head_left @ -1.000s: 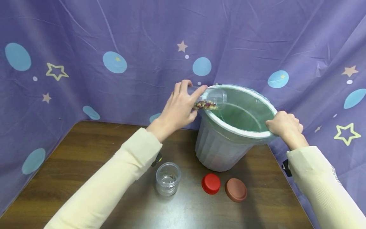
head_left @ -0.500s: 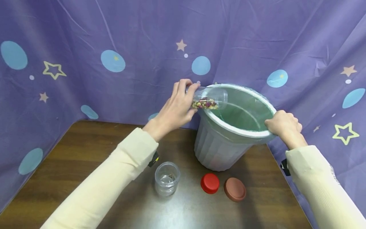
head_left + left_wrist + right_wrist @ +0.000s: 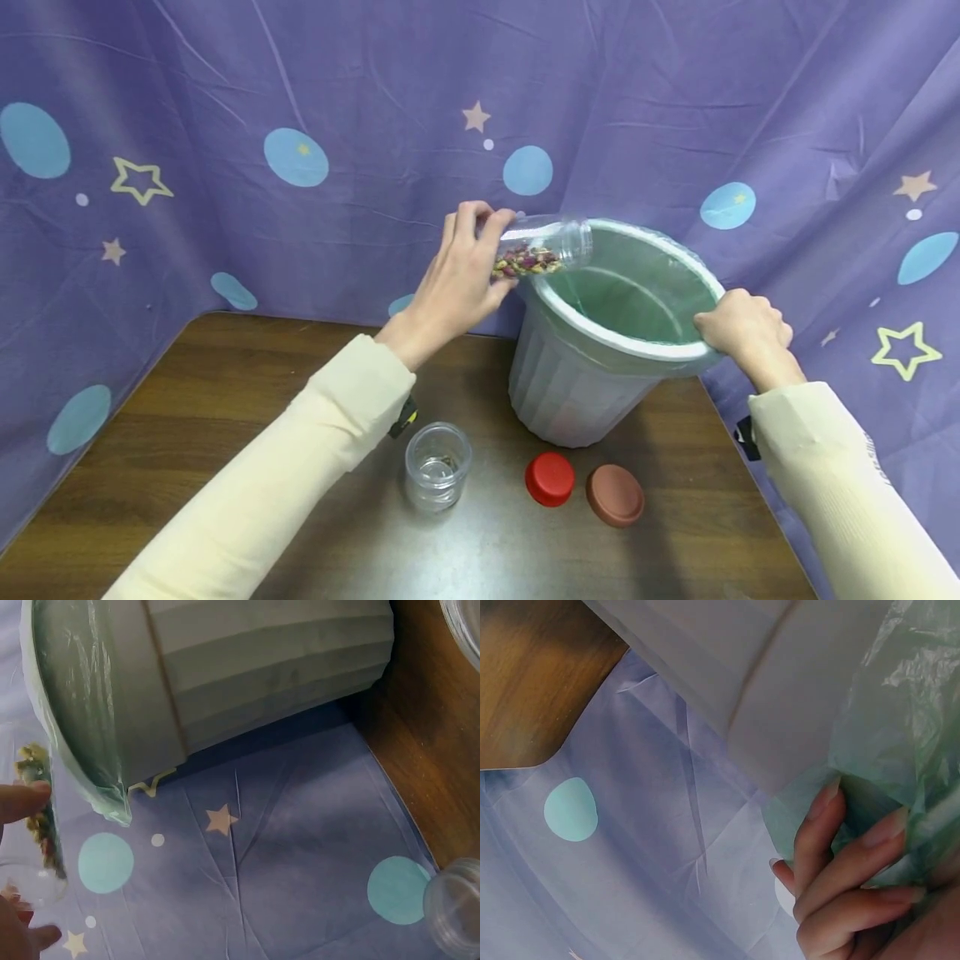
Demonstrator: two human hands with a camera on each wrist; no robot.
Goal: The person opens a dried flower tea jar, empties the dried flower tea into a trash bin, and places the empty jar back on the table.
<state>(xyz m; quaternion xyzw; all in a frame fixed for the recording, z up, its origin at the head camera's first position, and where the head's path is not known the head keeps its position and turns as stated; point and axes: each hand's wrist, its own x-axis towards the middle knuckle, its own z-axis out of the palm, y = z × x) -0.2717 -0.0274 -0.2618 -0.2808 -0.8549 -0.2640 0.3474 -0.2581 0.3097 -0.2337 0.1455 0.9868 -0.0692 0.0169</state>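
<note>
My left hand (image 3: 459, 279) grips a clear plastic jar (image 3: 551, 233) lying on its side in the air, its mouth over the bin's left rim. Dried flower buds (image 3: 525, 261), red and yellow, lie along the jar's lower wall toward its base. The pale grey bin (image 3: 570, 392) stands on the table, tilted toward me, with a thin green liner bag (image 3: 637, 308) folded over its rim. On the near right of that rim, my right hand (image 3: 746, 329) holds on; in the right wrist view its fingers (image 3: 817, 832) curl against the liner.
A second clear jar (image 3: 438, 467), lidless, stands on the wooden table (image 3: 247, 400) below my left forearm. A red lid (image 3: 551, 479) and a brownish lid (image 3: 615, 495) lie before the bin. A purple patterned curtain (image 3: 375, 125) hangs behind.
My left hand has raised the jar slightly and its mouth end now sits higher; the buds lie farther back toward the base. My right hand keeps its hold on the bin rim.
</note>
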